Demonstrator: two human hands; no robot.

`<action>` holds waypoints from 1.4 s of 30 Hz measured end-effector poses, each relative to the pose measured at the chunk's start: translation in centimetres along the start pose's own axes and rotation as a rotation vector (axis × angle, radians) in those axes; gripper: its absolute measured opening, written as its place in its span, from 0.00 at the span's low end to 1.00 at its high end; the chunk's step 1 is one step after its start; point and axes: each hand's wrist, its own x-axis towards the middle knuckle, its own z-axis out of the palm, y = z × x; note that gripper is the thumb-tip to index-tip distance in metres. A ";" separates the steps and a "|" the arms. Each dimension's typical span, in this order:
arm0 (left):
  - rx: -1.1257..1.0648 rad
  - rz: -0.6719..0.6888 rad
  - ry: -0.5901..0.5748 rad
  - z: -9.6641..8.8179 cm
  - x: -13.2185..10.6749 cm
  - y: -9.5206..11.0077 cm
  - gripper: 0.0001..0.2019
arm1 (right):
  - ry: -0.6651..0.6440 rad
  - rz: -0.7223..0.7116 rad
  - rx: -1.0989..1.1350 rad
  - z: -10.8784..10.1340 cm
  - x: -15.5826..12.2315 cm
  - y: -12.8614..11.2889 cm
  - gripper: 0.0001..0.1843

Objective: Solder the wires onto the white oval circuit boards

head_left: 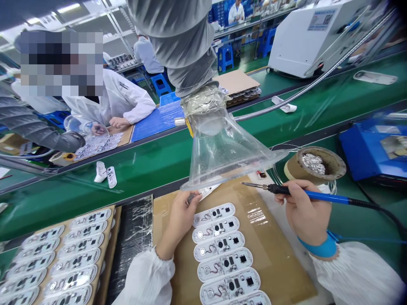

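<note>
My right hand point(307, 209) grips a soldering iron point(294, 192) by its blue and black handle, the bare tip pointing left above the cardboard. Around that wrist is a blue strap point(319, 248). Under the clear fume hood point(227, 148), my left hand point(182, 212) is closed at the near end of a white circuit panel point(210, 190). A small dark grey piece point(191, 198) shows between thumb and forefinger; what it is I cannot tell. Below lies a column of several white oval panels point(222, 243) with black parts and thin wires, resting on the cardboard sheet point(273, 254).
At right, a brown pot point(291, 169) holds silvery metal shavings, beside a blue soldering station point(375, 148). More panels fill a cardboard stack point(76, 252) at left. Across the green conveyor point(152, 167) sits a co-worker point(108, 93). A grey duct point(178, 42) hangs overhead.
</note>
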 end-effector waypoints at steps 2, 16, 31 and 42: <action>-0.067 -0.027 0.019 -0.3 0.1 0.6 0.08 | -0.001 -0.003 0.032 0.2 0.0 -0.4 0.08; -0.227 -0.137 -0.205 1.0 0.4 3.4 0.10 | -0.210 0.088 0.063 -0.9 -1.2 -1.8 0.11; 0.418 0.311 -0.185 4.7 -1.1 4.7 0.10 | -0.265 0.059 -0.263 -0.3 -1.7 -1.6 0.11; 0.435 0.305 -0.192 4.9 -1.0 4.5 0.09 | -0.299 0.034 -0.303 0.2 -1.8 -1.6 0.11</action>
